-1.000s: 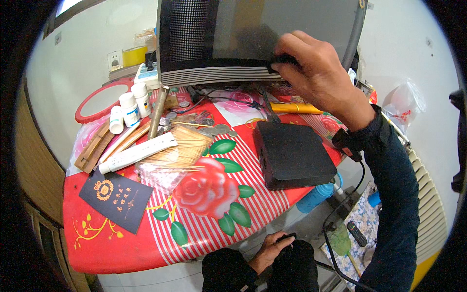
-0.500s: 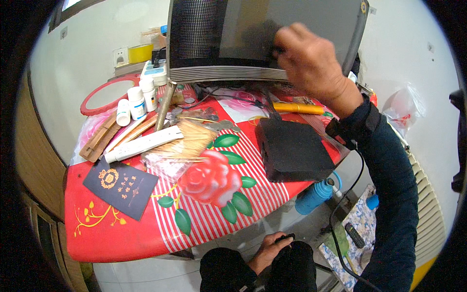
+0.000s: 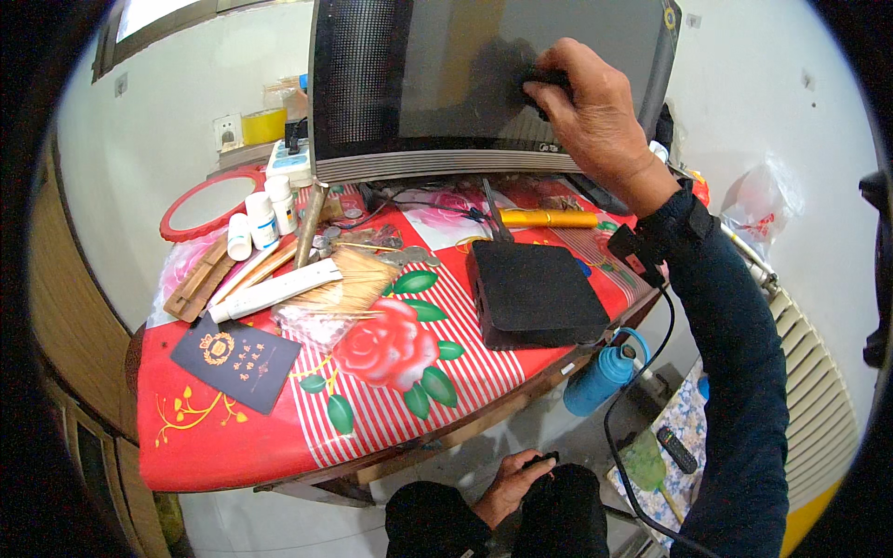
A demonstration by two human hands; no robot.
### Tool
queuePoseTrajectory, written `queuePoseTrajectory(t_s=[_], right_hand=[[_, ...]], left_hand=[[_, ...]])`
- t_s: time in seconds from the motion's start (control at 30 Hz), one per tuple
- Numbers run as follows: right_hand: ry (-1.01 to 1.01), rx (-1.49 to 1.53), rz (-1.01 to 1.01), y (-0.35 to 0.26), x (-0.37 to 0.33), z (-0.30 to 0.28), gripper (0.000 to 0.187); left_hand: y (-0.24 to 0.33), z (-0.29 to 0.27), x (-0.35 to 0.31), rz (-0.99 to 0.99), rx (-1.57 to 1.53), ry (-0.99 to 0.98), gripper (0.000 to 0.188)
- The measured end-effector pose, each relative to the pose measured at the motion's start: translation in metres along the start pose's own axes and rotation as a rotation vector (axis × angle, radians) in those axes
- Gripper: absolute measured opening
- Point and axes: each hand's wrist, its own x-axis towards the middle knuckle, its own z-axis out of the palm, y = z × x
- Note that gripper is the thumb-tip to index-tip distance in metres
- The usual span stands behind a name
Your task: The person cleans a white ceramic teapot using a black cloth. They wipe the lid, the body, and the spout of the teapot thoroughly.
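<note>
My right hand (image 3: 600, 116) is raised at the dark television screen (image 3: 446, 74), its thumb and fingers closed round a small black wad (image 3: 539, 86), perhaps a cloth. This wad is against or just off the glass; the frames do not settle which. Low between my dark-trousered knees, my left hand (image 3: 507, 488) is closed on a small black object (image 3: 539, 459) whose kind I cannot make out. Below the television, a flat black box (image 3: 539, 298) lies on the red flowered tablecloth (image 3: 233, 456). A yellow-orange tube-like object (image 3: 549, 219) lies behind the box.
Left on the table are a red-rimmed mirror (image 3: 209, 206), white bottles (image 3: 261, 219), a white tube (image 3: 276, 290), toothpicks (image 3: 358, 274), coins (image 3: 409, 254) and a dark booklet (image 3: 235, 363). A black cable (image 3: 609, 423) hangs from my right wrist. Beyond the table edge stands a blue bottle (image 3: 597, 381).
My view has shifted slightly. The right hand, smeared by motion before, is now sharp and sits slightly lower on the screen, still holding the black wad. My left hand stays on the lap.
</note>
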Motion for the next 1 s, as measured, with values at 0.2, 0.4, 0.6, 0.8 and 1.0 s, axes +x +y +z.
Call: queuePoseTrajectory(t_s=[0.2, 0.4, 0.6, 0.8, 1.0], right_hand=[[0.112, -0.144, -0.005, -0.002, 0.040, 0.007, 0.019], [-0.085, -0.128, -0.123, -0.017, 0.015, 0.007, 0.023], [-0.054, -0.181, -0.097, -0.002, 0.031, 0.007, 0.024], [-0.335, 0.008, -0.224, -0.019, -0.014, -0.013, 0.026], [-0.348, -0.011, -0.098, -0.026, -0.018, -0.021, 0.024]], left_hand=[[-0.001, -0.002, -0.001, 0.061, -0.086, 0.001, 0.024], [0.006, -0.004, -0.006, -0.004, -0.097, 0.013, 0.024], [0.009, -0.006, -0.006, -0.018, -0.104, 0.019, 0.028], [0.010, -0.009, -0.006, -0.042, -0.094, 0.029, 0.027], [0.011, -0.008, -0.005, -0.069, -0.192, 0.032, 0.028]])
